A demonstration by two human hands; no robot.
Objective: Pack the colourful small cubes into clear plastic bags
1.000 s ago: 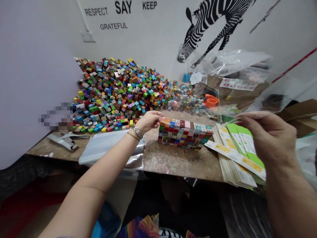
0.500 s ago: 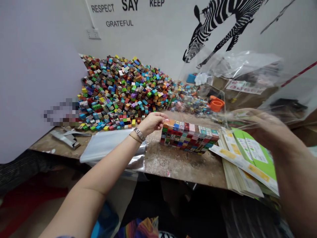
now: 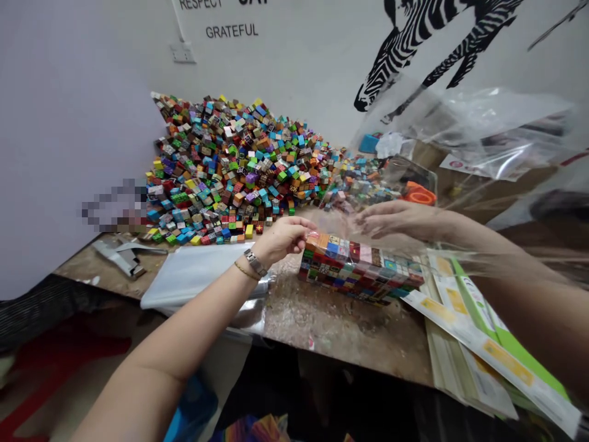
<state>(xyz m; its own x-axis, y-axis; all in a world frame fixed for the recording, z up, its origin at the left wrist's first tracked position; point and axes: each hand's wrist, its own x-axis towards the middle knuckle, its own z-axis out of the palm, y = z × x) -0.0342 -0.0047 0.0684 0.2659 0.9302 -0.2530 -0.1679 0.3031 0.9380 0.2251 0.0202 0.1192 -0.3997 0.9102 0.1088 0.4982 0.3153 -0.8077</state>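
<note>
A block of small multicoloured cubes stands on the brown table, with clear plastic film over and behind it. At the block's left end, my left hand pinches the film by the top corner, its fingers closed. My right hand is just behind and above the block, inside or behind the film, with fingers stretched out and slightly spread. Film covers part of it. Whether the right fingers touch the block cannot be made out.
A big heap of loose cubes lies behind. A metal tool and a stack of clear bags are at left. An orange ring is behind; flat printed cards lie at right, cardboard boxes beyond.
My right hand has moved left, from the right side to just behind the block. The film has shifted with it. My left hand still holds the corner, and the view has shifted slightly.
</note>
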